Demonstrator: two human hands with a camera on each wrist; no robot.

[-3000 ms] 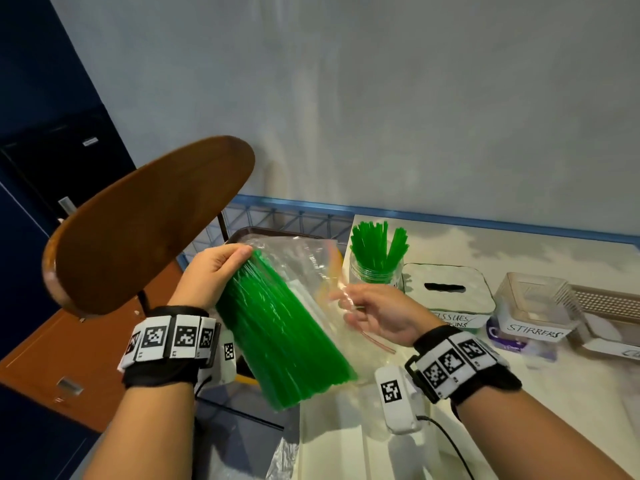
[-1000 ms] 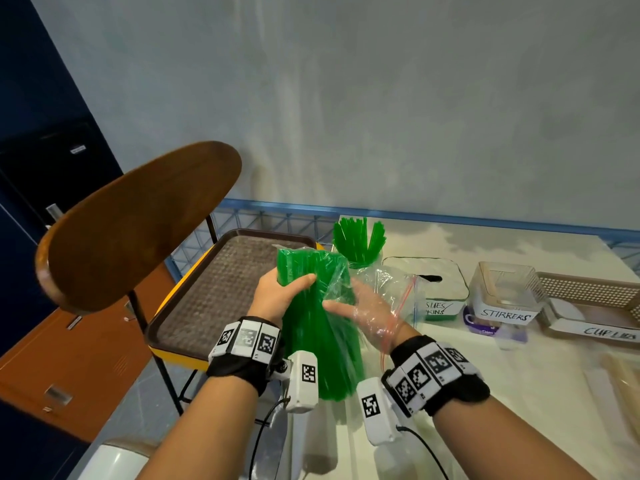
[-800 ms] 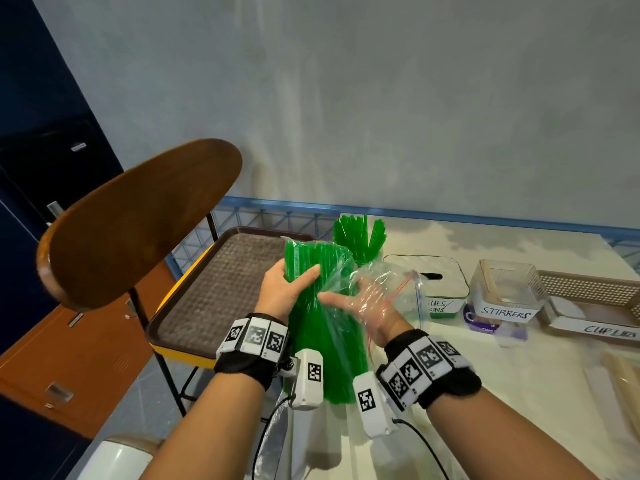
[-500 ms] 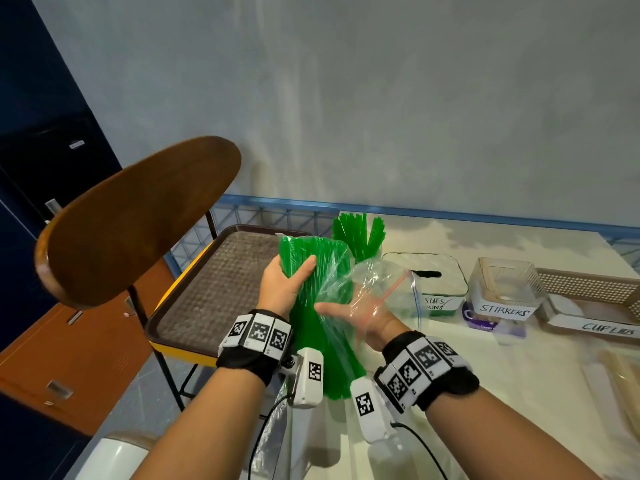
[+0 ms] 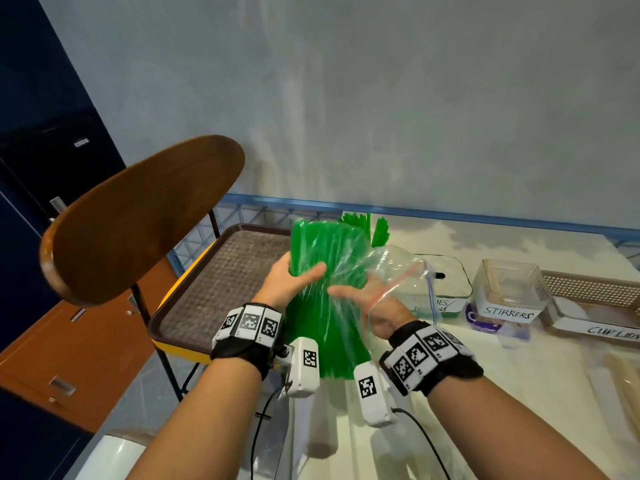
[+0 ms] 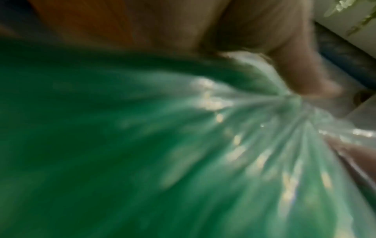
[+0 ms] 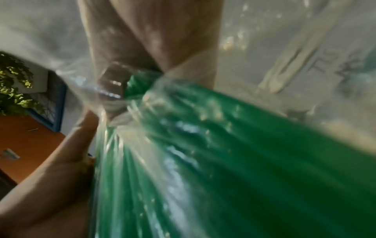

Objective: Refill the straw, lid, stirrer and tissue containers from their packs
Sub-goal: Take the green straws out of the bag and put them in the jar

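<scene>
A: Item one, the straw bundle (image 5: 325, 306)?

B: I log it as a thick sheaf of green straws, upright and slightly tilted, held in the air at the near left edge of the table (image 5: 519, 393). My left hand (image 5: 289, 289) grasps it about mid-height, thumb across the front, fingers curled behind. The upper ends fan out bare; the lower part is wrapped in the clear zip bag (image 5: 391, 271).

A: And the right hand?

B: My right hand (image 5: 374, 306) sits inside the bag's mouth, thumb out toward the straws. The plastic covers its fingers, so I cannot tell whether they close on the bundle or only touch it. The left wrist view is a green blur with glare; the right wrist view shows green straws (image 7: 223, 161) under wrinkled film, little more.

A: Beyond that?

B: The straw jar (image 5: 377, 233) stands behind the bundle, mostly hidden; only green tips show. Right of it, the tissue box (image 5: 450, 282), its label half blocked by the bag. Then the clear tub marked STIRRERS (image 5: 509, 292), and the basket marked CUP LIDS (image 5: 595, 303), cut off by the frame edge. To the left, a brown tray (image 5: 221, 282) and a wooden chair back (image 5: 138, 216).
</scene>
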